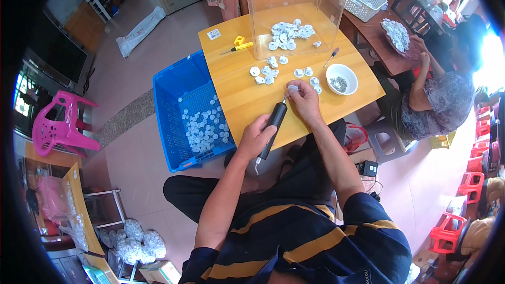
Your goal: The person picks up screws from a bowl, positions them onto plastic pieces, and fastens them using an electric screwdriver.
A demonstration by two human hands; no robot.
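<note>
My left hand (256,135) is wrapped round a black electric screwdriver (273,130), a cord at its rear end. Its tip points away from me and meets a small white plastic part (293,89), pinched in my right hand (306,104) above the wooden table (321,113). Just beyond lie several loose round white parts (269,72), and a few more sit beside my right hand. A white bowl (342,69) of small metal screws stands to the right. Whether a screw sits at the tip is too small to tell.
A clear plastic bin (253,21) stands at the table's back around more white parts. Nearby lie a yellow screwdriver (242,47) and a dark-handled one (333,54). A blue crate (164,121) holding white parts is left of the table. Another person (436,94) sits at right.
</note>
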